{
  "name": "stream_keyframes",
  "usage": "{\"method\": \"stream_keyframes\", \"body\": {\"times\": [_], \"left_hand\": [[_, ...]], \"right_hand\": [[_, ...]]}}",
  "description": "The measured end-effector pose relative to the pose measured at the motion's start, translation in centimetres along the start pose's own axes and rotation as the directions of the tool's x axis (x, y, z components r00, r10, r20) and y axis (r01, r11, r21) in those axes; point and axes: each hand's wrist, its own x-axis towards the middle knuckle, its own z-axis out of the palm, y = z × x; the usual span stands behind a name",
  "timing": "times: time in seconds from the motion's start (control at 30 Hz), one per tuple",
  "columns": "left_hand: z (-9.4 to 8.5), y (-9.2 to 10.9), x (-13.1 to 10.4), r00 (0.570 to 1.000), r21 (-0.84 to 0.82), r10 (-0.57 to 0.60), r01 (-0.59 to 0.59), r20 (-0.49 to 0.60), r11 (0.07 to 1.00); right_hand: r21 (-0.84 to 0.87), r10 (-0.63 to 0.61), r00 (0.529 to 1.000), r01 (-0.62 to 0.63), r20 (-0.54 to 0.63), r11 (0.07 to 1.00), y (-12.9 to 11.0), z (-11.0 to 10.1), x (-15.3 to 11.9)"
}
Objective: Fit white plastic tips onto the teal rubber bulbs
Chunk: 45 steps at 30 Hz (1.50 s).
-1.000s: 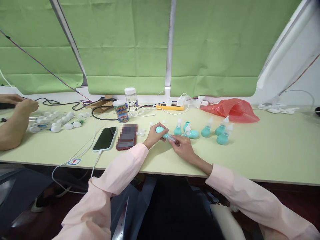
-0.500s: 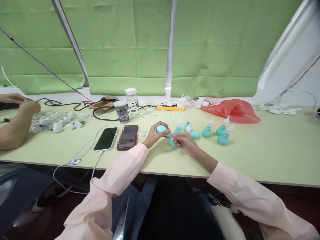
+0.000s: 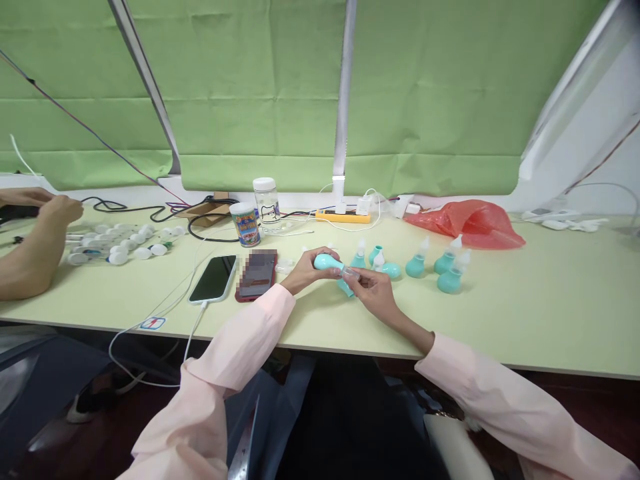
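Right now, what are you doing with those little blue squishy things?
A person in pink sleeves holds a teal rubber bulb in the left hand, while the right hand pinches the clear tip at its end. More teal bulbs with clear tips stand on the pale green table. Two phones lie at the left, where another person's arm rests by white caps.

Teal bulb [image 3: 325,261], pale pink sleeves [image 3: 240,340], red plastic bag [image 3: 470,222], pale yellow-green table [image 3: 550,293], green backdrop [image 3: 260,87].
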Motion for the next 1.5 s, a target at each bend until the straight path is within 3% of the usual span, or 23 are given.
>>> {"method": "stream_keyframes", "body": {"times": [0.13, 0.27, 0.5, 0.63, 0.73, 0.9, 0.97, 1.03, 1.1, 1.17, 1.23, 1.33, 1.43, 1.5], "left_hand": [[-0.1, -0.1, 0.1, 1.0, -0.015, -0.016, 0.016, 0.007, 1.0], [-0.2, -0.1, 0.0, 0.999, -0.052, -0.029, 0.031, 0.028, 0.998], [0.2, 0.1, -0.1, 0.998, -0.145, -0.05, 0.055, 0.038, 0.988], [0.8, 0.1, -0.2, 0.991, -0.355, -0.099, 0.124, 0.087, 0.927], [1.3, 0.2, -0.3, 0.986, -0.41, -0.109, 0.151, 0.123, 0.899], [1.1, 0.6, 0.0, 0.98, -0.272, -0.106, 0.15, 0.169, 0.951], [0.1, 0.7, 0.5, 0.996, -0.164, -0.057, 0.067, 0.062, 0.984], [-1.4, 0.5, 1.1, 0.985, 0.118, 0.051, -0.031, -0.166, 0.993], [-3.1, 0.1, 1.7, 0.891, 0.49, 0.222, 0.001, -0.397, 0.872], [-4.6, -0.4, 2.0, 0.831, 0.727, 0.335, 0.116, -0.445, 0.677], [-5.6, -0.8, 2.1, 0.853, 0.839, 0.325, 0.211, -0.408, 0.501], [-6.1, -1.2, 1.8, 0.923, 0.909, 0.179, 0.275, -0.341, 0.312], [-6.1, -1.2, 1.3, 0.964, 0.947, 0.018, 0.257, -0.266, 0.193], [-6.0, -1.3, 1.2, 0.968, 0.957, -0.014, 0.248, -0.249, 0.147]], "right_hand": [[-0.214, -0.21, 0.976, 0.191, -0.066, 0.958, 0.7, 0.2, -0.2], [-0.265, -0.283, 0.958, 0.263, -0.04, 0.928, 1.2, 0.1, -0.1], [-0.163, -0.19, 0.982, 0.186, -0.008, 0.969, 0.9, -0.3, 0.3], [0.006, -0.067, 0.994, 0.068, -0.086, 0.998, 0.4, -0.2, 0.5], [0.108, -0.018, 0.991, 0.033, -0.129, 0.994, 0.1, 0.0, 0.6], [0.016, -0.114, 0.983, 0.118, -0.145, 0.993, -0.1, -0.1, 0.4], [-0.05, -0.179, 0.969, 0.173, -0.171, 0.984, -0.2, -0.3, 0.3], [-0.058, -0.208, 0.96, 0.201, -0.187, 0.978, -0.3, -0.4, 0.3], [-0.008, -0.194, 0.963, 0.196, -0.189, 0.981, -0.3, -0.3, 0.2], [0.056, -0.164, 0.973, 0.175, -0.161, 0.983, -0.2, -0.1, 0.1], [0.092, -0.149, 0.983, 0.16, -0.11, 0.983, -0.1, 0.1, 0.0], [0.071, -0.152, 0.986, 0.157, -0.066, 0.985, 0.2, 0.1, -0.2], [-0.017, -0.151, 0.985, 0.15, -0.079, 0.989, 0.4, 0.0, -0.3], [-0.065, -0.15, 0.986, 0.145, -0.073, 0.987, 0.4, -0.1, -0.4]]}}
